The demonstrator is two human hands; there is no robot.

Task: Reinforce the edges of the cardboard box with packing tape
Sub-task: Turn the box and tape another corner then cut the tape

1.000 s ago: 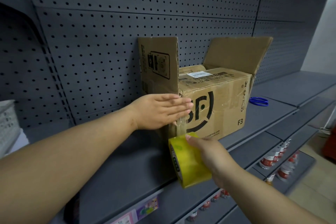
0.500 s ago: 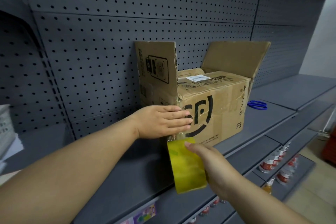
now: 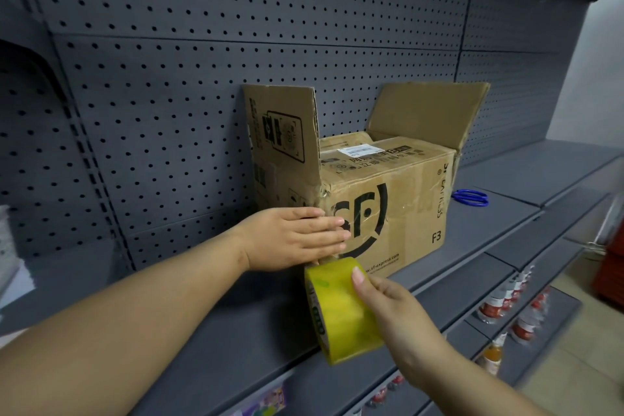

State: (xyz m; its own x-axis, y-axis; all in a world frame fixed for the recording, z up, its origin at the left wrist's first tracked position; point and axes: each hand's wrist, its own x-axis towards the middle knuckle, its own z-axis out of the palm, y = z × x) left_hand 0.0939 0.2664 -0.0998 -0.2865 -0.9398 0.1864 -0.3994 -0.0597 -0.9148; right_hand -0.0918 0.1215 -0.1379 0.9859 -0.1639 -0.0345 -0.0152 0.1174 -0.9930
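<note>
Cardboard box (image 3: 388,213) on grey shelf (image 3: 202,331), flaps up; left hand (image 3: 293,238), open and flat, now lower on taped near corner edge, right hand (image 3: 391,311) gripping yellow tape roll (image 3: 337,311) below, strip nearly down to the base.

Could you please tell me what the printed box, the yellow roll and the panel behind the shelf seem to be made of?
Brown printed box: corrugated cardboard, matte, with creased flaps and worn edges. Yellow roll of packing tape: glossy, translucent plastic film, likely on a card core. Dark grey perforated back panel: probably painted sheet metal, judging by its even punched holes and smooth matte coat.
</note>
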